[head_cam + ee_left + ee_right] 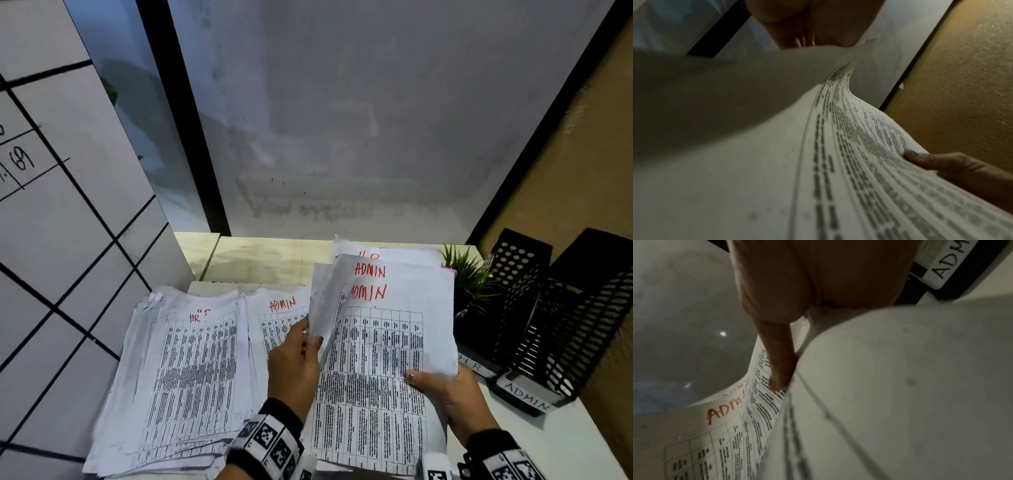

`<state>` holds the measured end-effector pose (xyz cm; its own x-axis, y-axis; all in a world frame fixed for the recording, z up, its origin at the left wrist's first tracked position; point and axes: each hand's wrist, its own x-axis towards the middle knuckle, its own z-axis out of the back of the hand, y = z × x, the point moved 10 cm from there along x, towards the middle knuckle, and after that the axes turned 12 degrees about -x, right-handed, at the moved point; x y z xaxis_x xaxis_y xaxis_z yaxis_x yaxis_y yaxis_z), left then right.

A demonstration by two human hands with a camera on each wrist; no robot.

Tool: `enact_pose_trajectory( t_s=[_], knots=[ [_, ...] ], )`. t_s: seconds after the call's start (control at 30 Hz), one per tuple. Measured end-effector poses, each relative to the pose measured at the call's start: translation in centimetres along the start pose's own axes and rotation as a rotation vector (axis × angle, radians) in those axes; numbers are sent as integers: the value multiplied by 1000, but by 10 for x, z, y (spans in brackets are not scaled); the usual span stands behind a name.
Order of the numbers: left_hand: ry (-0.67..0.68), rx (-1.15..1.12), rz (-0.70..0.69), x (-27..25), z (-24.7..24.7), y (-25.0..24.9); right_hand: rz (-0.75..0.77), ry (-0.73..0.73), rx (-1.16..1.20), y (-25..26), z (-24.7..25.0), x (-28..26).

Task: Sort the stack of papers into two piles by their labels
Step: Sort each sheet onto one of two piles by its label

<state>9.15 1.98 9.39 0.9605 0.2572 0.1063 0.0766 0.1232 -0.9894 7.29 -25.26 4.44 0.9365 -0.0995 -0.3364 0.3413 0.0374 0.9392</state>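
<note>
My right hand (442, 380) holds the unsorted stack of printed sheets (376, 359) by its right edge, thumb on top; red "ADMIN" shows on the top sheets. My left hand (308, 337) pinches the left edge of the top sheet (325, 308) and curls it up off the stack. Two piles lie on the white table: one headed "HR" (191, 370) at the left, one headed "ADMIN" (281, 315) beside it, partly hidden by my left hand. In the left wrist view the lifted sheet (735, 97) arches over the stack. The right wrist view shows my thumb (781, 369) on the printed sheet.
Two black mesh file holders stand at the right, tagged "HR" (476, 366) and "ADMIN" (527, 397). A small green plant (466, 274) sits behind the stack. A whiteboard (342, 120) backs the table; a gridded board (68, 205) closes the left side.
</note>
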Motion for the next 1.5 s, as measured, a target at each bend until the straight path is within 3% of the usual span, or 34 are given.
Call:
enact_pose_trajectory(
  t_s=[0.17, 0.3, 0.4, 0.6, 0.8, 0.9, 0.97, 1.1, 1.17, 1.37, 1.5],
  knots=[
    [81, 80, -189, -7, -4, -15, -10, -24, 9, -6, 3, 1],
    [89, 34, -227, -10, 1, -25, 0, -17, -4, -1, 3, -1],
    [92, -83, -172, -6, 3, -29, -4, -14, 9, 8, 2, -5],
    [132, -476, 137, 0, -6, -12, -14, -21, 3, 13, 0, -7],
    [127, -401, 50, 2, -8, -35, -8, -40, 26, 15, 2, -9],
    [153, -383, 73, -1, -14, -39, -1, -46, 45, 14, 2, -9],
    [153, -293, 5, -4, -13, -43, 3, -56, 51, 13, 4, -8],
    [174, -78, -365, -20, -11, -63, 11, -57, 52, 13, 6, -10],
    [194, -45, -451, -29, -12, -62, -16, -105, 18, 4, 14, -8],
    [129, -117, -316, -35, -3, -50, -32, -137, -25, -3, 18, -5],
    [58, -412, -72, -21, 5, -51, -36, -87, 59, -1, 13, -7]
  ],
)
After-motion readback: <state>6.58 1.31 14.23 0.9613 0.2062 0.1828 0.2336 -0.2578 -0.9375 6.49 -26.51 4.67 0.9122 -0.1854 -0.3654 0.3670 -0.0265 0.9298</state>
